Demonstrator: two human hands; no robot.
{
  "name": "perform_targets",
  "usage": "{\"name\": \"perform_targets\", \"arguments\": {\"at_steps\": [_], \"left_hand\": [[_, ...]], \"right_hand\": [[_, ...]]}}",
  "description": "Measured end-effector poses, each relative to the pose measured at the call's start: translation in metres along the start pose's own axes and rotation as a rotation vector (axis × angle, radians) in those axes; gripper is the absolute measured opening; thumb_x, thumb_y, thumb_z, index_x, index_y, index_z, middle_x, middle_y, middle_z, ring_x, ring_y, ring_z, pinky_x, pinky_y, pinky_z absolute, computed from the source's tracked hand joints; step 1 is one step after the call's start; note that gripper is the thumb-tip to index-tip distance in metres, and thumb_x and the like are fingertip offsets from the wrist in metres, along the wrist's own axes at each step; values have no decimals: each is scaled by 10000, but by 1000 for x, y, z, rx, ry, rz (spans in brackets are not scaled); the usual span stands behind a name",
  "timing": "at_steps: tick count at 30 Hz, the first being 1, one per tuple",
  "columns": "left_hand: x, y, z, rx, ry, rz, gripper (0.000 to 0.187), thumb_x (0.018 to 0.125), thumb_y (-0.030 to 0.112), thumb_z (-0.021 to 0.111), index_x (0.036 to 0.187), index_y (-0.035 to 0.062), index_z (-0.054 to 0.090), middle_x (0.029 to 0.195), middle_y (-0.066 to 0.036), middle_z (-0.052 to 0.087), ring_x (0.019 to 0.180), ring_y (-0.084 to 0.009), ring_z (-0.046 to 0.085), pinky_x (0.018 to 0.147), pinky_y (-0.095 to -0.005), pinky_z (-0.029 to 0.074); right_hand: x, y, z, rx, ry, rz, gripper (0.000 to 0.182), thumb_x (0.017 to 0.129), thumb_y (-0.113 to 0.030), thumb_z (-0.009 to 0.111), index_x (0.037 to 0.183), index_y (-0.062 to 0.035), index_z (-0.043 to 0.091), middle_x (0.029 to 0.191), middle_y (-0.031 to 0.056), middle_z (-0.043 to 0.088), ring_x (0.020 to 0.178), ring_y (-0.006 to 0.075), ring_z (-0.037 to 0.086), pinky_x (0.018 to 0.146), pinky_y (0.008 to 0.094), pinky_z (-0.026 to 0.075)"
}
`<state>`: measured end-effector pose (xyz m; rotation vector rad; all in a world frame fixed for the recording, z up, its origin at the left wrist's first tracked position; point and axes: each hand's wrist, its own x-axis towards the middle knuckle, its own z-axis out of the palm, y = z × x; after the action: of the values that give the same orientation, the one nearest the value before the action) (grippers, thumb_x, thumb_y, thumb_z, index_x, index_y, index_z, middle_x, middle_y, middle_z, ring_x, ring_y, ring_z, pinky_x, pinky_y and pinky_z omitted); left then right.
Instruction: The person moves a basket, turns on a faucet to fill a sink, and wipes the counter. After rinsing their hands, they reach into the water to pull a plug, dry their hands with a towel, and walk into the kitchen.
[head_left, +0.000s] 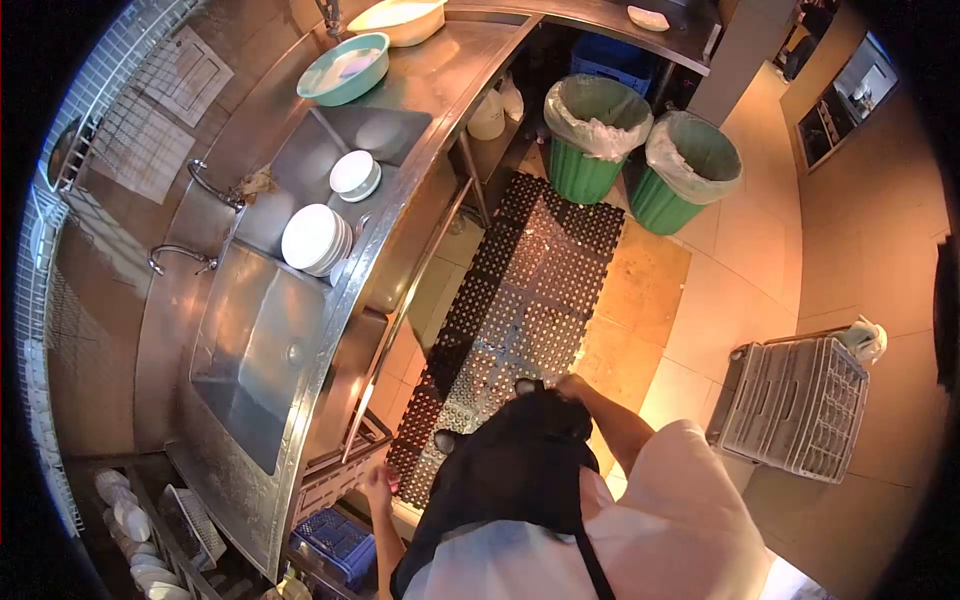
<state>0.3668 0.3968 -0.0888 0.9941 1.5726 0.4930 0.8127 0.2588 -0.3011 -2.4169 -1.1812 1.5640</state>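
My left hand (pixel 378 484) hangs low beside the lower front of the steel sink unit, close to a blue plastic crate (pixel 340 545) on the shelf below. Its fingers look curled, with a small pinkish spot at them; what they hold, if anything, I cannot make out. Against the edge of my black apron (pixel 510 465) rests my right hand (pixel 572 388), its fingers mostly hidden. White bowls stand in two stacks, a larger stack (pixel 312 238) and a smaller stack (pixel 356 176), in the far basin of the sink (pixel 268 340), apart from both hands.
Two lined green bins (pixel 585 170) stand ahead beyond a black rubber mat (pixel 520 280). Grey dish racks (pixel 795 405) are stacked on the floor at right. A teal basin (pixel 343 70) sits on the counter. White crockery (pixel 130 520) lines a lower-left shelf.
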Motion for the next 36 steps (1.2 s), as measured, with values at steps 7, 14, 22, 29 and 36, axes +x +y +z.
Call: {"name": "perform_targets", "arguments": {"at_steps": [7,14,22,29,36], "left_hand": [[-16,-160,-9,98,-83,-345,312,863,347,468,874,48,553,727,-61,607,588,-157,566,484,-268,410],[-5,-177,-5,671,-330,120,285,850,346,481,822,74,558,696,-62,587,610,-202,561,532,-334,438],[-18,-35,39,31,-21,-160,201,871,273,496,854,76,530,680,11,562,550,-73,539,429,-204,345],[-27,-88,9,219,-104,13,233,863,282,495,893,56,548,710,-17,602,567,-90,560,457,-218,375],[-6,-196,-16,-36,-123,-308,237,835,204,516,935,-10,534,782,-128,596,740,-191,578,561,-337,462]], "right_hand": [[-25,93,52,389,171,-452,237,739,-256,518,826,-75,644,759,118,629,713,253,611,656,348,484],[11,91,69,1005,30,-279,241,641,-227,611,753,-15,633,708,106,619,625,177,569,597,315,457],[-5,63,41,1108,74,-360,222,650,-214,610,757,-22,635,713,90,625,626,184,571,598,317,454],[-30,26,0,786,277,-230,211,698,-183,656,846,-34,636,724,59,623,642,124,575,600,267,463],[-42,6,-20,812,343,-25,221,748,-258,637,862,-70,650,665,63,613,560,128,569,534,263,463]]}}
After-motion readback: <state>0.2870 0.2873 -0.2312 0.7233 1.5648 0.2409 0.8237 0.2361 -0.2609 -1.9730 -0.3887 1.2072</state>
